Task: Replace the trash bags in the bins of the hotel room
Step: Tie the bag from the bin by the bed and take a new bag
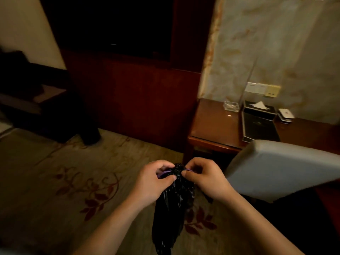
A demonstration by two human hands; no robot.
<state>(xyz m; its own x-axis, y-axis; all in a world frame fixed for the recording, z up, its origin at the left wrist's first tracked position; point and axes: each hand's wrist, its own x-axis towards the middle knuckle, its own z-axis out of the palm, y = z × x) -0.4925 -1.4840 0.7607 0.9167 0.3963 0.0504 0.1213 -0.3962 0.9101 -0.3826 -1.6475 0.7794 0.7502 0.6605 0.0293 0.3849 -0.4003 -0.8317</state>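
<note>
black trash bag point(173, 205) hangs left of grey chair back point(283, 168), over carpet | left hand point(152, 183) and right hand point(207, 181) grips pinched on purple drawstring point(163, 173) at gathered neck | risk: hard pull snaps string or tears thin film; bin not visible

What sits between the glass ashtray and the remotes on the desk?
In the head view, a black tissue box with a white tissue sticking up stands between the glass ashtray and the remotes.

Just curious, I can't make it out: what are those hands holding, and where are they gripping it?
Both hands, left and right, pinch the gathered top of a black trash bag, by its purple drawstring.
</note>
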